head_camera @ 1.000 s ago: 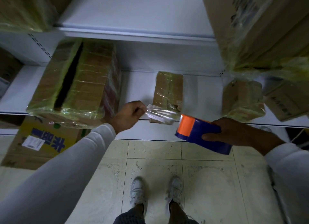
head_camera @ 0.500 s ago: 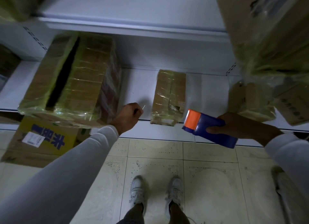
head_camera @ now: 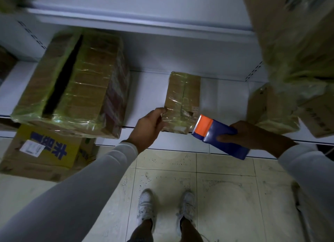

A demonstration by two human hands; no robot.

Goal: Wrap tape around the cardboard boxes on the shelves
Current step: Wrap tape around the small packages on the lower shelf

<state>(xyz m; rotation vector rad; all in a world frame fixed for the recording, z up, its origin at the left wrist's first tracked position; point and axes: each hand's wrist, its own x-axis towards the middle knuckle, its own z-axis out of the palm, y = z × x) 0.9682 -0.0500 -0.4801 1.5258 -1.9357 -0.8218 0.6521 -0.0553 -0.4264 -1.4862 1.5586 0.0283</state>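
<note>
On the white middle shelf (head_camera: 150, 90), you face the small cardboard box (head_camera: 183, 97) with a tape dispenser (head_camera: 219, 136) at the ready; the risks run left to right across the scene. The large wrapped box (head_camera: 72, 90) at far left juts past the shelf's front lip, and a knock from your left sleeve (head_camera: 86, 184) could, by the look of it, tip it toward the yellow carton (head_camera: 45, 149) on the floor below; your left hand (head_camera: 147, 128) curls its fingers against the small box's near left corner, thumb side up, and if that hold slackens while you pull tape the light box may slide or twist on the smooth shelf, leaving the strip creased or stuck to itself; whether a loose tape end sits under those fingers cannot be told. The box lies between your hands, touching the left one, and already wears shiny film; its near right corner sits just beside the dispenser's orange head and toothed blade, so a careless angle there could snag or tear the wrap. Your right hand (head_camera: 253, 136) grips the blue body of the dispenser firmly, held off the shelf edge; the wrapped boxes on the right (head_camera: 274, 113) crowd that elbow, and a wide swing could bump them.
</note>
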